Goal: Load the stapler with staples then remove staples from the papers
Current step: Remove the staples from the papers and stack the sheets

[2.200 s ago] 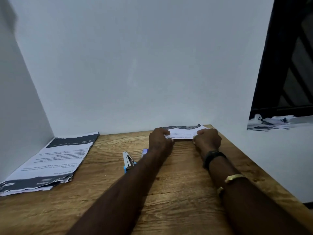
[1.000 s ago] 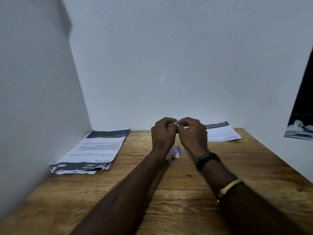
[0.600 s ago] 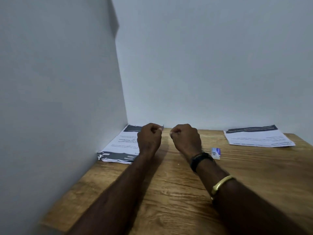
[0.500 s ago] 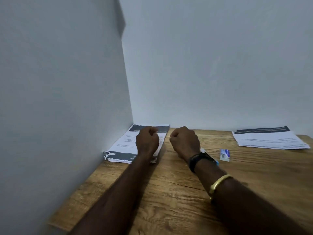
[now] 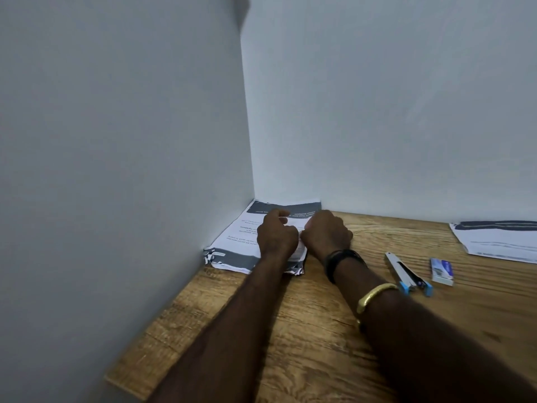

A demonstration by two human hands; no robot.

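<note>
A stack of printed papers [image 5: 232,242] with dark header bands lies in the table's far left corner against the walls. My left hand [image 5: 276,237] rests on top of the stack with its fingers curled onto the top sheets. At the stack's right edge my right hand [image 5: 327,234] is closed, pinching the papers where they bulge up between the two hands. The silver stapler [image 5: 406,271] with blue ends lies on the wood to the right of my right wrist. A small staple box [image 5: 441,270] lies just right of the stapler.
A second pile of papers [image 5: 499,239] lies at the far right of the wooden table [image 5: 319,330]. White walls close off the left side and the back. The table's left front corner is in view.
My hands left the right-hand papers, met briefly in mid-air, then moved left onto the corner stack. The view swung left with them.
</note>
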